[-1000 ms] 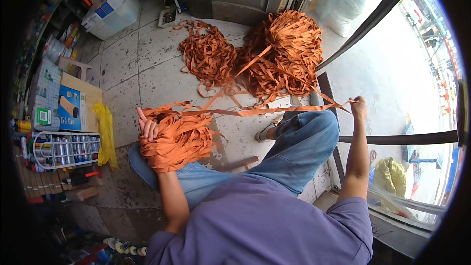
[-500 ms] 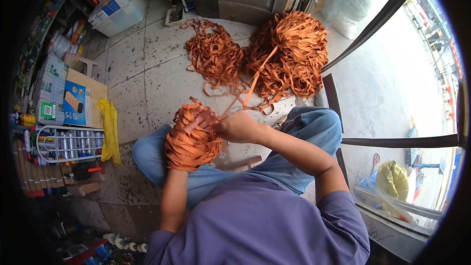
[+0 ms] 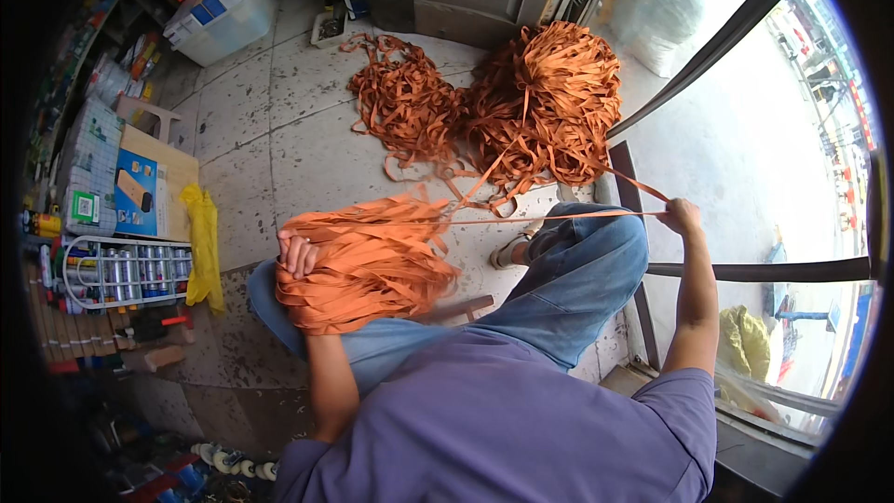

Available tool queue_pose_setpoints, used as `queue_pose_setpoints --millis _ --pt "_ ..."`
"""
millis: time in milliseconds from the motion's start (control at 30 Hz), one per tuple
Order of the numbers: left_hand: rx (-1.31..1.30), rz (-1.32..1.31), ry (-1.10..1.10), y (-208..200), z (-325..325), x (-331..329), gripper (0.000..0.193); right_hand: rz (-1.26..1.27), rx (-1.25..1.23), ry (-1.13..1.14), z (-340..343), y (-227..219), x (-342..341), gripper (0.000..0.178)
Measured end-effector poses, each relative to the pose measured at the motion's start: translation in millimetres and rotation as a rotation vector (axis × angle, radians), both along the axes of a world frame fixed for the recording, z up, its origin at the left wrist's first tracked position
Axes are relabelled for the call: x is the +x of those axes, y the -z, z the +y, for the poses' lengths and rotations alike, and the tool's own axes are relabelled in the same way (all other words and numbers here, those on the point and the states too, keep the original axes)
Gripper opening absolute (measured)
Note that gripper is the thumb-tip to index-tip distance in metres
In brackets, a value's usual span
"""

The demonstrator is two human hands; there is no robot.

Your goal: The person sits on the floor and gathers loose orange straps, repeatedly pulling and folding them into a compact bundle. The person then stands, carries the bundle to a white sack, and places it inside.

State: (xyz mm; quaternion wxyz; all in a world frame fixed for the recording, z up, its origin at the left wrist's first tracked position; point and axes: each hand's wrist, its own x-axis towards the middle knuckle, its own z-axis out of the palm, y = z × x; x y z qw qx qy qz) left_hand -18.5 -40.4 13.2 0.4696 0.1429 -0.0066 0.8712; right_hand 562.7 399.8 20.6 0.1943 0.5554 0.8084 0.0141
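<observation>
A thick bundle of orange flat strap (image 3: pixel 372 265) lies over my left forearm and knee. My left hand (image 3: pixel 298 253) is closed at its left end, the fingers curled over the looped strands. Far out to the right, beyond my knee, my right hand (image 3: pixel 683 215) pinches a single orange strap (image 3: pixel 559 215), stretched taut across from the bundle. From that same hand another length runs back to the large heap of orange strap (image 3: pixel 568 74) on the floor. Beside that heap lies a smaller loose tangle of strap (image 3: pixel 405 98).
Glass door panes with a dark frame (image 3: pixel 764 270) stand close on my right. To the left are a white wire rack of cans (image 3: pixel 130 275), a yellow plastic bag (image 3: pixel 202 242) and a boxed item (image 3: pixel 144 191). A clear plastic bin (image 3: pixel 223 23) stands at the far left.
My right hand has swung from beside the bundle far out to the right, drawing the strap taut. The bundle has turned and spread sideways, bringing my left fingers into view.
</observation>
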Motion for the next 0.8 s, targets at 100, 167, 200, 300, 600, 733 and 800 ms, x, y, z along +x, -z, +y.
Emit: queue_pose_setpoints --millis 100,167,200,300,600,733,800 --pt "-0.185 -0.321 -0.276 -25.2 10.9 4.9 0.03 -0.146 -0.001 0.354 -8.0 -4.5 111.6 0.029" --pt "-0.183 -0.287 -0.251 -30.2 17.3 8.5 0.036 -0.077 0.122 0.381 -7.4 -6.7 71.3 0.028" --pt "-0.144 -0.235 -0.189 -31.5 20.3 9.3 0.041 0.03 0.155 0.361 -9.1 -10.7 35.1 0.027" --pt "0.008 -0.017 0.04 -4.1 24.7 -7.5 0.052 0.18 -0.054 0.104 -41.5 -49.8 -107.9 0.029" --pt "-0.449 0.031 0.111 -28.1 59.8 54.0 0.035 0.616 -0.651 -1.081 -217.5 -83.9 -343.5 0.024" --pt "-0.418 0.065 0.543 -32.5 69.5 81.4 0.029 0.808 -0.34 -1.016 -207.6 -68.3 -396.0 0.025" --pt "-0.346 0.073 0.762 -17.3 69.4 81.6 0.031 0.921 -0.457 -0.987 -186.5 -62.6 -393.3 0.035"
